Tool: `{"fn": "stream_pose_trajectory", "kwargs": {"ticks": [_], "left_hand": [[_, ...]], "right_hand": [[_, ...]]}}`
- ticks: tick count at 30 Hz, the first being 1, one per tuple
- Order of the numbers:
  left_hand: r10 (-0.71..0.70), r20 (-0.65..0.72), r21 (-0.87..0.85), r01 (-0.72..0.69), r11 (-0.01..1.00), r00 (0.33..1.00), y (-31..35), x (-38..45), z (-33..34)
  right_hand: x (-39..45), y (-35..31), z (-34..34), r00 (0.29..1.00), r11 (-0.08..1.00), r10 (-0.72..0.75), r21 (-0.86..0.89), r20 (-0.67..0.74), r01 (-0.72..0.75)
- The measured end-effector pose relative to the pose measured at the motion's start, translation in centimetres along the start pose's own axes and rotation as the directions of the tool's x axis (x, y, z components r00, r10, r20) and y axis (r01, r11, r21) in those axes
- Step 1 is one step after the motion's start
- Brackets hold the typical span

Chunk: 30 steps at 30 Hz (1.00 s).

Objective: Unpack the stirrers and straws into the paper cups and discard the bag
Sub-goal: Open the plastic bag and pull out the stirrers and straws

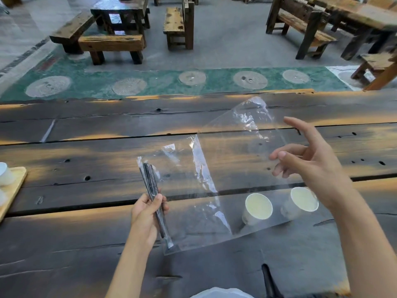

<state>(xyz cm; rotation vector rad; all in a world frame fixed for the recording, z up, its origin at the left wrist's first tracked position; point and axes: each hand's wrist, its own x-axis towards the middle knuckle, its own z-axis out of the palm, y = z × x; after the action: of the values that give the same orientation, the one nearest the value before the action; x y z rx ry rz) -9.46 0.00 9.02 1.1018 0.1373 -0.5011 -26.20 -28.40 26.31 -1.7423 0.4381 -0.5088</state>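
My left hand (146, 214) grips a bundle of black stirrers and straws (151, 181) that sits in the left edge of a large clear plastic bag (214, 168). The bag fans out up and to the right above the dark wooden table (86, 164). My right hand (311, 166) hovers at the bag's right edge with fingers spread and relaxed; I cannot tell whether it touches the plastic. Two white paper cups, one on the left (258, 207) and one on the right (304, 200), stand on the table and show through the bag, below my right hand.
A light wooden tray (15, 190) with white cups (5, 174) lies at the table's left edge. A black object (269, 280) pokes up at the near edge. Past the table's far edge are a green floor strip and wooden benches (111, 44).
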Motion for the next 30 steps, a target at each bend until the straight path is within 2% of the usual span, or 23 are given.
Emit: {"fn": "stream_pose_trajectory", "kwargs": {"ticks": [4, 10, 13, 19, 21, 23, 26, 28, 30], "left_hand": [[0.034, 0.004, 0.018, -0.034, 0.999, 0.999, 0.6, -0.4, -1.3], [0.088, -0.009, 0.058, -0.087, 0.995, 0.996, 1.4, -0.8, -2.1], [0.096, -0.002, 0.088, -0.096, 0.992, 0.995, 1.5, -1.0, -2.2], [0.095, -0.016, 0.158, -0.091, 0.983, 0.995, 1.9, -1.3, -2.3], [0.086, -0.023, 0.179, -0.081, 0.98, 0.996, 2.0, -1.4, -2.3], [0.079, -0.02, 0.202, -0.073, 0.977, 0.997, 2.0, -1.4, -2.3], [0.058, -0.03, 0.239, -0.049, 0.97, 0.998, 1.9, -1.3, -2.2], [0.042, -0.048, 0.248, -0.029, 0.968, 0.998, 1.9, -1.2, -2.3], [0.028, -0.067, 0.253, -0.01, 0.967, 0.997, 1.9, -1.1, -2.6]], "right_hand": [[0.4, 1.0, 0.7, 1.0, 0.998, 0.015, -0.054, -0.024, -0.016], [0.7, 3.0, 2.0, 0.974, 0.973, 0.202, -0.092, -0.106, -0.212], [0.6, 3.7, 2.6, 0.961, 0.955, 0.258, -0.122, -0.095, -0.269], [0.4, 4.0, 3.3, 0.955, 0.95, 0.277, -0.119, -0.103, -0.288], [0.3, 4.3, 3.4, 0.959, 0.943, 0.221, -0.211, -0.175, -0.256], [0.2, 4.9, 3.6, 0.952, 0.881, 0.142, -0.405, -0.27, -0.246], [0.2, 5.7, 3.7, 0.955, 0.776, 0.068, -0.586, -0.29, -0.233], [0.4, 5.8, 3.6, 0.965, 0.732, 0.071, -0.644, -0.252, -0.222], [0.3, 5.6, 3.4, 0.965, 0.79, 0.169, -0.559, -0.2, -0.254]]}}
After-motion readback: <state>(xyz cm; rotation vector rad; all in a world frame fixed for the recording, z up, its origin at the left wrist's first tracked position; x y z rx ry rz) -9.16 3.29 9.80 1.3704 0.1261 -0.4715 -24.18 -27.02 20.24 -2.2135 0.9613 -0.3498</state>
